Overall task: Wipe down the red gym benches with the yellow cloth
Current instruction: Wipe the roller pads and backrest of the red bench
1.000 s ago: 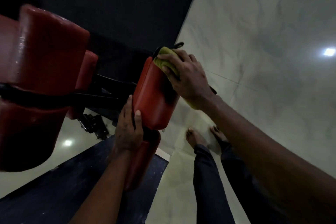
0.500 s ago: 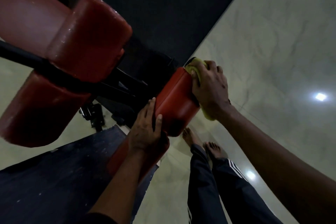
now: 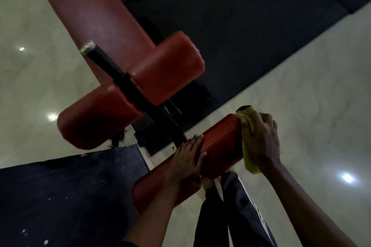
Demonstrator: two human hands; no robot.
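Your right hand (image 3: pixel 261 140) is curled over the yellow cloth (image 3: pixel 249 163), pressing it against the outer end of the small red pad (image 3: pixel 220 144). A corner of cloth pokes out above your fingertips and a fold hangs below your palm. Your left hand (image 3: pixel 187 158) lies flat on the pad's inner end, fingers straight, holding nothing, only steadying it. The hands sit apart, one at each end of the pad.

The cloth looks soft and light, so bunched in the palm it should follow the rounded edge. The vinyl looks smooth and glossy, likely slippery, over padding that gives a little. The pad may turn on its mount, so brace it at the end. Beyond it, the larger red rollers (image 3: pixel 166 68) and the long bench seat (image 3: pixel 90 12) stretch away over the pale floor (image 3: pixel 301 86).
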